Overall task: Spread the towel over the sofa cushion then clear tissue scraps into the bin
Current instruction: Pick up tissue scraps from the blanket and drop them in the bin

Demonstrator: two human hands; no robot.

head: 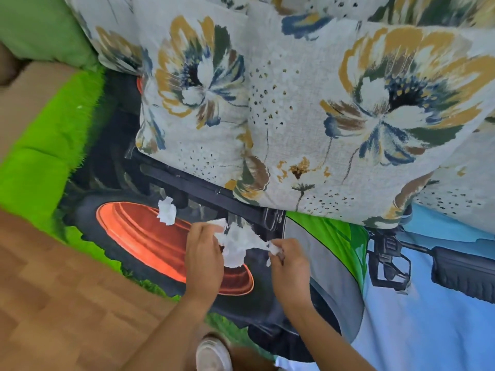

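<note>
hands gather tissue off a tractor-print towel [428, 330] that lies spread flat beneath them.
below the floral cushions [348, 116], the left hand [205, 253] curls round one edge of a crumpled tissue [235, 245] while the right hand [289, 266] pinches its twisted far end. a loose scrap [166, 210] lies just up and left of the grip. best to ball the sheet into one fist, freeing the other hand for that scrap. no bin is in view.
</note>
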